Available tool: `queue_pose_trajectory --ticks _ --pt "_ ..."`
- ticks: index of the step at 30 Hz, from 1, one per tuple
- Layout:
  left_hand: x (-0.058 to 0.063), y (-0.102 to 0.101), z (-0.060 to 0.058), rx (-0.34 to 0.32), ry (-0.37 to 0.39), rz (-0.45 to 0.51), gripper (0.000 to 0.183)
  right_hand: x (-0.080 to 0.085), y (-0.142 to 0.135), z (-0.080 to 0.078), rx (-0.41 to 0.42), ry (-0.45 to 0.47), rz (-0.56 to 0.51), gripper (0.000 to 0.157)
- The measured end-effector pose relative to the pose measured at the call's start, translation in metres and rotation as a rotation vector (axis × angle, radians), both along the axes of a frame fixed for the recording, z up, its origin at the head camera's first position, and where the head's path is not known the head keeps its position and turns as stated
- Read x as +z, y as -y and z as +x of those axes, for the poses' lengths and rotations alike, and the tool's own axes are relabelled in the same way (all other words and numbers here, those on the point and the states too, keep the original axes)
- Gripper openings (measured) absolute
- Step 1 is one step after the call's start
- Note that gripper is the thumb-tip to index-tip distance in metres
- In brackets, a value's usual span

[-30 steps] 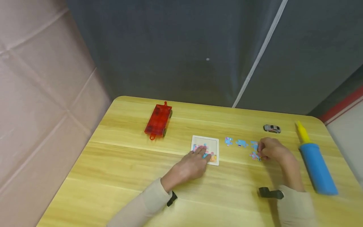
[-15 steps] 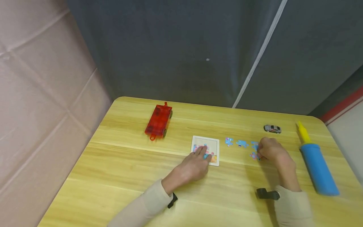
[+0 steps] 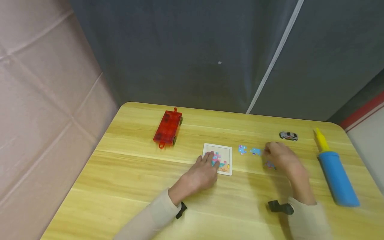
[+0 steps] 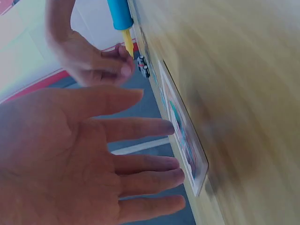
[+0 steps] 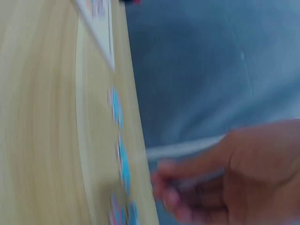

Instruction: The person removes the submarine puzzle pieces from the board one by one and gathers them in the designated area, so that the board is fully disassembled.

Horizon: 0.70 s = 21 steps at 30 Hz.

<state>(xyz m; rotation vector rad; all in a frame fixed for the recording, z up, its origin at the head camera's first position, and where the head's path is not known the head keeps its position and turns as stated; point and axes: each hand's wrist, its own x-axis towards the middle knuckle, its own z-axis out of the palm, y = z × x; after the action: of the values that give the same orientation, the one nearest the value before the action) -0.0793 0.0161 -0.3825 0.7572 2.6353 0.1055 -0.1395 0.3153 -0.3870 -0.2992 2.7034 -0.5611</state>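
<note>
My left hand (image 3: pixel 201 173) lies over the lower left of a small white-rimmed puzzle tray (image 3: pixel 229 151), fingers straight and fingertips at the puzzle. Part of a pink, blue and orange picture shows inside the tray; the upper part is bare. In the left wrist view, the straight fingers (image 4: pixel 150 183) reach to the tray's edge. My right hand (image 3: pixel 280 155) hovers above the loose jigsaw pieces at the right, its fingers loosely curled with thumb and fingertips close together. Nothing shows between them in the blurred right wrist view. Several jigsaw pieces (image 5: pixel 123 164) lie on the table below it.
A red transparent toy wagon (image 3: pixel 168 126) stands left of the tray. Toward the right are a small silver toy car (image 3: pixel 288 136) and a blue hand pump (image 3: pixel 337 178) with a yellow nozzle. A dark curtain (image 3: pixel 180 56) hangs behind the table (image 3: pixel 126 173).
My right hand has moved left and up from the rightmost jigsaw pieces, now covering one of them in the head view. The left hand has shifted slightly left, uncovering more of the puzzle.
</note>
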Motion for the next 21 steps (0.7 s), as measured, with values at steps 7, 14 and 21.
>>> queue_pose_trajectory --ticks 7,14,21 --pt "0.002 0.006 -0.003 0.034 0.093 -0.004 0.054 0.004 0.088 -0.003 0.236 -0.118 -0.137 0.010" --pt "0.002 0.004 -0.003 0.055 0.120 -0.009 0.055 -0.007 0.115 -0.017 0.266 -0.118 -0.157 0.007" --pt "0.001 0.004 -0.002 0.079 0.150 0.006 0.055 -0.010 0.122 -0.019 0.210 -0.033 -0.162 0.009"
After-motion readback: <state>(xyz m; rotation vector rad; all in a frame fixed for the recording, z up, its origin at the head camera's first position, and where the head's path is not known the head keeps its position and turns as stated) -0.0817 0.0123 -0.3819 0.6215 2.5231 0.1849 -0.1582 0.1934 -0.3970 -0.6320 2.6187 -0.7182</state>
